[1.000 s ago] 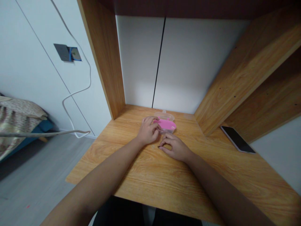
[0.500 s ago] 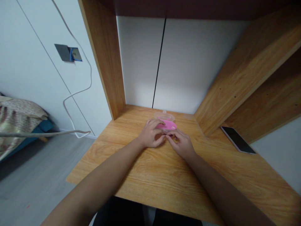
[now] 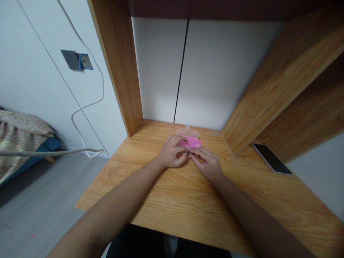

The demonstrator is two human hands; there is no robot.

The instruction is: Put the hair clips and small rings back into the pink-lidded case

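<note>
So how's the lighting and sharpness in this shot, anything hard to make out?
In the head view, the overhead shelf sits in deep shadow; in the head view, the white back panel darkens toward its top; in the head view, the small dark item between the left hand and right hand is too tiny to identify.

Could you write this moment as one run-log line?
left grip: at pink case and small dark item | right grip: fingertips at same item | clear piece: behind case | phone: on desk, right side
</note>
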